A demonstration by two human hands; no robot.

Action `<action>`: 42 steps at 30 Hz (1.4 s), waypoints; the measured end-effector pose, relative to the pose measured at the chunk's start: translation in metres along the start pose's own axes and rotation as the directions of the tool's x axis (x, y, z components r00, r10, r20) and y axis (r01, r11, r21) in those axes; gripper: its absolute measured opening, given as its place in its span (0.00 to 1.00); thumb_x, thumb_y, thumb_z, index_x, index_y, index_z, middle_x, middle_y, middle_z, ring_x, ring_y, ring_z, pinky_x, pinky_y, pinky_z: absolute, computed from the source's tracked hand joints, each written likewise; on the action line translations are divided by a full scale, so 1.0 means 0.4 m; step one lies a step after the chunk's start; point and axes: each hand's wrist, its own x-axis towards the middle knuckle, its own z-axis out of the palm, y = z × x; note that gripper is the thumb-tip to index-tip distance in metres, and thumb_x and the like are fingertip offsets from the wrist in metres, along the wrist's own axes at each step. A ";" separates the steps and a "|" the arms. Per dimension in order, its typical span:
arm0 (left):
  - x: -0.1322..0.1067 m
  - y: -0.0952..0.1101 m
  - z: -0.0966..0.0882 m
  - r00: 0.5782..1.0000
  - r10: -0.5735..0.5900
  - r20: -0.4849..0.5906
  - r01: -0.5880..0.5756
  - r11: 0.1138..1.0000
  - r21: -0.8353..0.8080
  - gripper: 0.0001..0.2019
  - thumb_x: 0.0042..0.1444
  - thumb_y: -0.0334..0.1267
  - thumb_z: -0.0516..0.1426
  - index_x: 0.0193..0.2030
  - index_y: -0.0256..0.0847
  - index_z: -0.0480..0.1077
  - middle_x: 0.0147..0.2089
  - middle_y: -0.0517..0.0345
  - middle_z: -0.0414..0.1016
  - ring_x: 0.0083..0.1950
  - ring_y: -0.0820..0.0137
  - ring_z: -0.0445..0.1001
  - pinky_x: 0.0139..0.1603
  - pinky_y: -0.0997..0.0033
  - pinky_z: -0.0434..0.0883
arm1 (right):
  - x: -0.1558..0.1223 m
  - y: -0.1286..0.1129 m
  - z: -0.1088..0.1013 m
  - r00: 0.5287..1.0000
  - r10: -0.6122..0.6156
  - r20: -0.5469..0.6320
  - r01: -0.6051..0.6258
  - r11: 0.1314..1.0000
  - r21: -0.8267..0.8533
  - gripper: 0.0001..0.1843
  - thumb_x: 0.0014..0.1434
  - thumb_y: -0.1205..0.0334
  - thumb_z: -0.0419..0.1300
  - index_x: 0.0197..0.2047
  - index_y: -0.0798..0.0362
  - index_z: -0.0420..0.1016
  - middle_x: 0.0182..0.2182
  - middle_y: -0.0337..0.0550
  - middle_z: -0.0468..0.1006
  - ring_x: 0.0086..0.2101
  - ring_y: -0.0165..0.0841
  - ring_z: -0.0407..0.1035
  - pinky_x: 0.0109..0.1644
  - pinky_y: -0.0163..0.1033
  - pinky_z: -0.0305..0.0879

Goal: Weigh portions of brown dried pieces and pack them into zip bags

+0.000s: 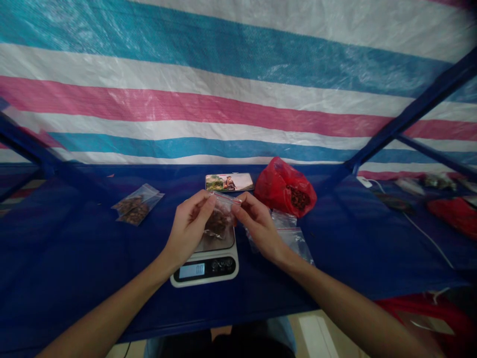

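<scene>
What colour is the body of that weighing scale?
The scale has a white body and a black button panel; see the head view.

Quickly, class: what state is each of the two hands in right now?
Left hand: closed, pinching the small clear bag near one top corner.
Right hand: closed, pinching the small clear bag near its other top corner.

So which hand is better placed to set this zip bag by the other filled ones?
Likely the left hand: both pinch the zip bag, but the left is nearer the filled bags; the right hand is nearer the red plastic bag.
</scene>
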 end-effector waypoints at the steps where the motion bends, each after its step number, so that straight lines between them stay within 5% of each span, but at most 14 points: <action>1: 0.001 -0.001 -0.002 1.000 0.000 0.000 0.000 1.000 -0.002 0.15 0.67 0.51 0.60 0.34 0.42 0.74 0.28 0.61 0.77 0.27 0.70 0.72 0.29 0.73 0.69 | 0.000 0.004 0.000 1.000 -0.001 0.004 0.000 1.000 0.013 0.14 0.68 0.51 0.65 0.36 0.51 0.72 0.29 0.34 0.71 0.30 0.29 0.65 0.36 0.35 0.62; 11: 0.006 -0.010 -0.012 0.998 -0.016 -0.069 0.012 0.999 -0.047 0.13 0.64 0.50 0.62 0.36 0.44 0.72 0.27 0.63 0.75 0.26 0.70 0.73 0.28 0.72 0.69 | 0.000 0.014 0.005 0.996 0.085 0.023 -0.087 0.973 0.215 0.15 0.66 0.50 0.68 0.35 0.51 0.71 0.24 0.32 0.71 0.26 0.28 0.63 0.34 0.35 0.60; 25: 0.004 -0.022 -0.018 0.997 -0.058 -0.056 0.049 0.987 -0.151 0.10 0.61 0.47 0.66 0.37 0.44 0.73 0.28 0.62 0.80 0.28 0.69 0.77 0.29 0.73 0.71 | 0.012 -0.014 0.006 0.990 0.120 -0.074 -0.097 0.961 0.258 0.16 0.55 0.54 0.75 0.30 0.51 0.73 0.22 0.31 0.69 0.22 0.25 0.59 0.27 0.33 0.56; 34: -0.012 0.022 -0.010 0.994 0.071 0.083 -0.079 0.992 0.096 0.15 0.62 0.49 0.63 0.32 0.40 0.77 0.28 0.59 0.76 0.28 0.71 0.73 0.30 0.74 0.69 | -0.005 0.000 0.024 0.993 0.101 -0.062 -0.090 0.982 0.165 0.17 0.61 0.48 0.70 0.31 0.51 0.73 0.26 0.35 0.69 0.26 0.28 0.59 0.29 0.34 0.57; 42: -0.018 0.004 0.006 0.996 0.002 0.091 -0.002 1.000 -0.001 0.18 0.61 0.53 0.64 0.30 0.40 0.74 0.28 0.61 0.70 0.28 0.72 0.68 0.28 0.75 0.67 | -0.004 0.017 0.034 0.999 0.047 -0.011 -0.045 0.993 0.114 0.18 0.64 0.48 0.68 0.31 0.52 0.74 0.28 0.35 0.67 0.29 0.29 0.59 0.34 0.34 0.57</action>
